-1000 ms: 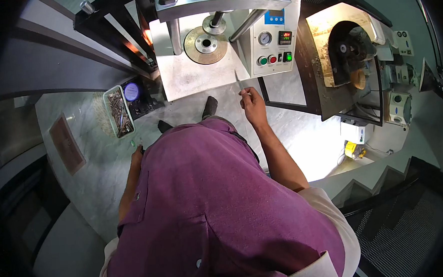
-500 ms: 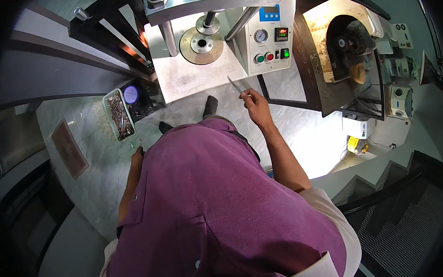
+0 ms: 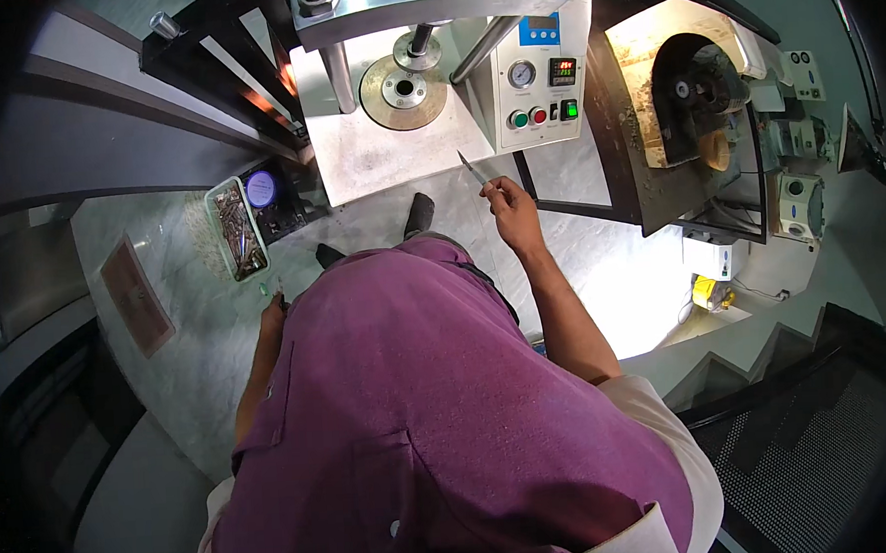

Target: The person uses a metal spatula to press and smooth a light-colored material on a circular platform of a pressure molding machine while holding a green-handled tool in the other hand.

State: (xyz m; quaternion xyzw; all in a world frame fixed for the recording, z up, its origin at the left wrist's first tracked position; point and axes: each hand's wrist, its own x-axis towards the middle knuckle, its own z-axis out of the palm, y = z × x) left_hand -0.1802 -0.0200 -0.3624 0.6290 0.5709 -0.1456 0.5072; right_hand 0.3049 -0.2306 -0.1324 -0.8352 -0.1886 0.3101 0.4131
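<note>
My right hand (image 3: 509, 208) is closed in a pinch on a slim pointed metal tool (image 3: 471, 168). Its tip points up and left, just off the front edge of a white worktop (image 3: 387, 169). On that worktop a bench machine has a round metal plate (image 3: 379, 110) under a short vertical rod with a disc (image 3: 417, 52). Low at my left side, my left hand (image 3: 273, 313) has its fingers curled in; a small dark thing shows at the fingertips, too small to name. A pale green tray (image 3: 263, 254) full of thin metal pieces lies just beyond it.
A control box (image 3: 541, 76) with gauge, buttons and lit display stands at the machine's right. Further right is a furnace-like housing (image 3: 644, 96) with a dark round opening. A purple-lidded tub (image 3: 261, 189) sits beside the tray. Grey steps (image 3: 768, 355) rise at the lower right.
The pointed tool has turned slightly in my right hand, and its broader side now shows paler. Both hands stay in nearly the same place.
</note>
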